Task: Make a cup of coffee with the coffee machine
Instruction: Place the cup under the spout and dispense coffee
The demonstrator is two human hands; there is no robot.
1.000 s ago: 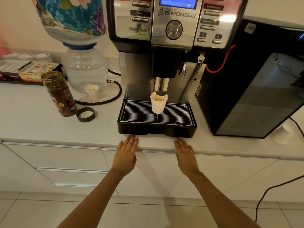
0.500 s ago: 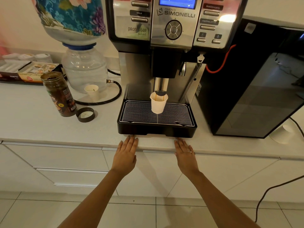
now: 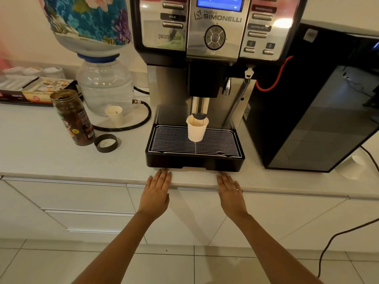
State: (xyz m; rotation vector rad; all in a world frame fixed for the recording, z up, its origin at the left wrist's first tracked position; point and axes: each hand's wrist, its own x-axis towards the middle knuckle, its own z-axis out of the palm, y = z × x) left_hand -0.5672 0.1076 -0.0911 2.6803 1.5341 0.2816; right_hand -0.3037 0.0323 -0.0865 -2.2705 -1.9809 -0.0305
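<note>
The silver and black coffee machine (image 3: pixel 215 37) stands on the white counter with its blue screen lit. A white paper cup (image 3: pixel 196 131) sits upright on the wire grille of the drip tray (image 3: pixel 194 160), right under the spout (image 3: pixel 199 116). Two thin brown streams run from the spout into the cup. My left hand (image 3: pixel 156 194) lies flat on the counter edge in front of the tray's left corner, fingers straight and holding nothing. My right hand (image 3: pixel 230 193), with a ring on it, lies flat in front of the tray's right corner.
Left of the machine stand an open brown coffee jar (image 3: pixel 72 117), its black lid (image 3: pixel 106 143), a second small paper cup (image 3: pixel 114 115) and a clear water bottle (image 3: pixel 104 87) with a hose. A black appliance (image 3: pixel 320 111) stands on the right, with an overturned cup (image 3: pixel 351 167) beside it.
</note>
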